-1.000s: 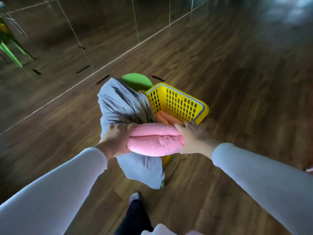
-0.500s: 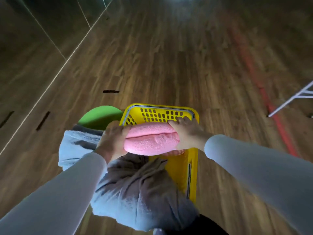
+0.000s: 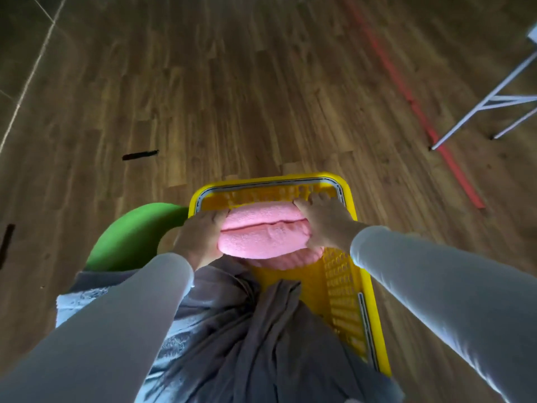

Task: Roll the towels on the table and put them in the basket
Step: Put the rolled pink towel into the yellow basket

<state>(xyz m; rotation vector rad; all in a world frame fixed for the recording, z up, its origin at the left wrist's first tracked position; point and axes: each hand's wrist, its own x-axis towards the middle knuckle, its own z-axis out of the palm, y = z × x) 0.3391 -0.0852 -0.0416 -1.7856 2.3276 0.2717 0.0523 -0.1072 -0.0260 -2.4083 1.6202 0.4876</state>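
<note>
We're looking down at a dark wooden floor [image 3: 232, 82], planks running away from us, and it fills most of the view. Next in size is a grey cloth [image 3: 247, 344], rumpled and spilling across the near end of the basket. What it lies on we can't see.

There's the yellow basket [image 3: 261, 180], plastic with slotted walls and a dark trim inside the rim, long side pointing away from us. Beside it on the left is a round green thing [image 3: 130, 237], partly tucked under the grey cloth.

Two pale sleeves reach in, left [image 3: 116, 330] and right [image 3: 436, 286]. Between them is the pink rolled towel [image 3: 261, 234], a fat roll with its seam facing up, held crosswise over the far half of the basket. The left hand [image 3: 200, 237] has its fingers clamped round the left end. The right hand [image 3: 325, 222] grips the right end, its fingers wrapped over the far side against the basket wall.

Under the roll, a second pink towel [image 3: 279, 261] already lies inside the basket. Whether the two touch, we can't tell.

Out on the floor, a red strip [image 3: 406, 94] runs diagonally at the right, with white metal legs [image 3: 479, 109] past it. A thin pale line [image 3: 29, 77] crosses the far left, and there's a short black mark [image 3: 140, 155] near it.
</note>
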